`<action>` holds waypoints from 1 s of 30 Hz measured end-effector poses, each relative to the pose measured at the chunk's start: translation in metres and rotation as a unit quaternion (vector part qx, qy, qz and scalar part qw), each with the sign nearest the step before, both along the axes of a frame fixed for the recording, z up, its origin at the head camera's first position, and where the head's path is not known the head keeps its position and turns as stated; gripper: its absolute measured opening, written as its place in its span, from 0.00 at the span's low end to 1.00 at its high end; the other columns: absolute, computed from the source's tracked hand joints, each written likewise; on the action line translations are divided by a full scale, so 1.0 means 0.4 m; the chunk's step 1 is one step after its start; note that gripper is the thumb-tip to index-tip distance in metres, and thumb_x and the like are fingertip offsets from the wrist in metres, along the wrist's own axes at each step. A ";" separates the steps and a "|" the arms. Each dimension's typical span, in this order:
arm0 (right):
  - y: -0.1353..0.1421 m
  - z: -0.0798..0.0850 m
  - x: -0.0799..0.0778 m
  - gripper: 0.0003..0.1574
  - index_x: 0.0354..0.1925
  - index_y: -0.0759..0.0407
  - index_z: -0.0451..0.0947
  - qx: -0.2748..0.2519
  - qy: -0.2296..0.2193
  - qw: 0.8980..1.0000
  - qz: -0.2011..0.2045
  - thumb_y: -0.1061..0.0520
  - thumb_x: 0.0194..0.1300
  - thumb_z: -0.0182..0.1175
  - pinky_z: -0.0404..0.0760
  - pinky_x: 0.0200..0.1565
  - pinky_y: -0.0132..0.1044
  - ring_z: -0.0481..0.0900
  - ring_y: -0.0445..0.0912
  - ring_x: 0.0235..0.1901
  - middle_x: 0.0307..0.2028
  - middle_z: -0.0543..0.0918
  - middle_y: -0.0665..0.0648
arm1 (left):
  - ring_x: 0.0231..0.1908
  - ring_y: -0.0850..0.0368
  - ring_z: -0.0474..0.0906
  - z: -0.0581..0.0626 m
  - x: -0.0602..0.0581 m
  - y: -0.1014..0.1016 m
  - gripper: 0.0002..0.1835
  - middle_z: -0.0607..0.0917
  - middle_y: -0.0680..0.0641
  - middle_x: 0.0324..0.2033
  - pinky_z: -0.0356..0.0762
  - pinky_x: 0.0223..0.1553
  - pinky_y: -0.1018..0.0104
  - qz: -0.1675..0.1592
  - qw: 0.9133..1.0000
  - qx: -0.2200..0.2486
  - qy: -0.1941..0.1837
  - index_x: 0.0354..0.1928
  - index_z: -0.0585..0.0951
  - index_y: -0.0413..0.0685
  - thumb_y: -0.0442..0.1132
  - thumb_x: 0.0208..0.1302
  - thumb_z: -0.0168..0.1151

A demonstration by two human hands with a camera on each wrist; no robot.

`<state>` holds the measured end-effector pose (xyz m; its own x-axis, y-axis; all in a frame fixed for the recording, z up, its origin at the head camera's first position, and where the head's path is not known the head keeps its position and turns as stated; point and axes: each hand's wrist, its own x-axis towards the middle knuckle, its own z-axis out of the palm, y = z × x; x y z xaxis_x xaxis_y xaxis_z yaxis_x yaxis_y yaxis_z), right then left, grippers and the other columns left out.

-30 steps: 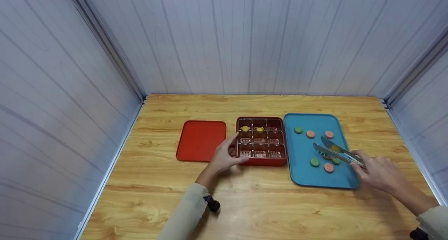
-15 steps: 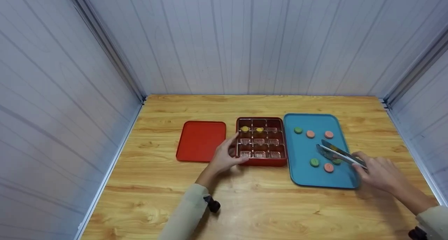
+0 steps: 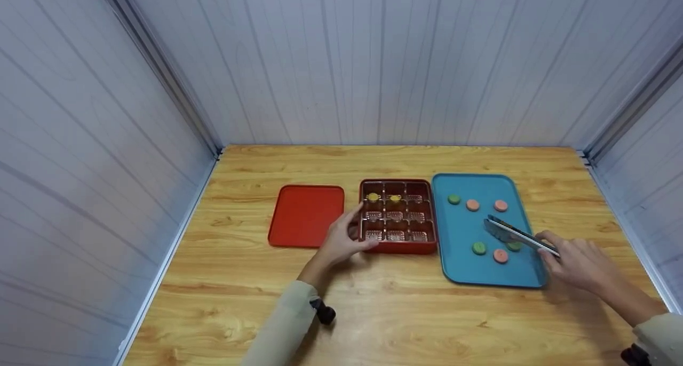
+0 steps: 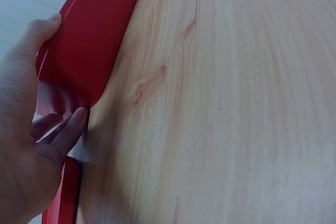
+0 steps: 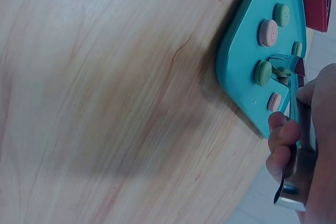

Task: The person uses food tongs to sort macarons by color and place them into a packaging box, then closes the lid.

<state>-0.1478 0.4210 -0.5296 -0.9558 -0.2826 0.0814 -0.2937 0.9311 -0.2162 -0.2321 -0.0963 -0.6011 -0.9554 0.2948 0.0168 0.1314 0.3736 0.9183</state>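
My left hand (image 3: pixel 341 240) holds the near left corner of a red box (image 3: pixel 405 247), thumb on its front and fingers along its left side. Inside, a clear divided insert has yellow macarons (image 3: pixel 372 197) in two back-row compartments. My right hand (image 3: pixel 579 264) grips metal tongs (image 3: pixel 520 236) over a blue tray (image 3: pixel 491 273). The tongs' arms are nearly together. In the right wrist view a yellowish macaron (image 5: pixel 283 74) shows at the tong tips; the tongs mostly hide it in the head view. A green macaron (image 3: pixel 514 246) lies partly under the tongs.
Pink macarons (image 3: pixel 500 256) and green macarons (image 3: pixel 478 248) lie spread over the tray, which stands right beside the box. A flat red lid (image 3: pixel 308 216) lies left of the box on the wooden table (image 3: pixel 405 312). Pale panels (image 3: pixel 352 62) enclose the back and sides.
The tongs' arms have come together over the middle of the tray, and the yellow macaron between them is now largely covered. My left hand and the box have stayed put.
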 end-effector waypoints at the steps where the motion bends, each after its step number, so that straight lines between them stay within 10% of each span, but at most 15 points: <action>1: 0.000 0.000 0.000 0.13 0.59 0.59 0.82 -0.001 0.002 1.000 0.001 0.59 0.80 0.66 0.59 0.19 0.32 0.61 0.39 0.15 0.18 0.67 0.46 | 0.78 0.35 0.77 0.000 0.000 0.000 0.61 0.74 0.36 0.82 0.80 0.80 0.44 0.000 1.000 -0.002 0.001 0.91 0.62 0.56 0.51 0.60 0.88; 30: 0.000 0.067 -0.027 0.13 0.60 0.61 0.81 -0.005 -0.009 1.000 -0.001 0.59 0.83 0.63 0.58 0.19 0.30 0.60 0.39 0.15 0.18 0.68 0.46 | 0.74 0.34 0.81 -0.007 -0.002 0.001 0.59 0.76 0.34 0.79 0.83 0.77 0.45 -0.001 1.000 0.013 0.012 0.90 0.64 0.51 0.47 0.61 0.88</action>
